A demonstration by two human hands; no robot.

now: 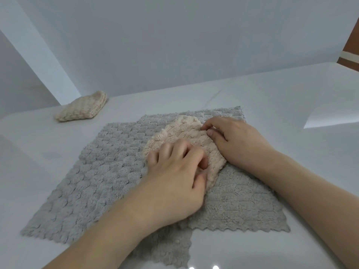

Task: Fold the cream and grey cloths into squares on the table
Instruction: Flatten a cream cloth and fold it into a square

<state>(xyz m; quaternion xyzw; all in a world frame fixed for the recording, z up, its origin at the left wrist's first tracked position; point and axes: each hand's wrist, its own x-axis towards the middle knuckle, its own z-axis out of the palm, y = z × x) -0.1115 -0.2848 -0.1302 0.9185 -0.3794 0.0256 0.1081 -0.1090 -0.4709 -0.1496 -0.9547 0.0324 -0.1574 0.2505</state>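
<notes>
A cream cloth lies bunched and partly folded on top of grey cloths that are spread flat and overlapping on the white table. My left hand has its fingers curled into the cream cloth's near edge and grips it. My right hand pinches the cream cloth's right edge between thumb and fingertips. A second grey cloth lies flat under my right forearm. Another cream cloth, folded into a small square, sits at the far left of the table.
The table's back edge meets a pale wall. A brown door or panel shows at the far right. A sheet of bright light falls on the table at the right.
</notes>
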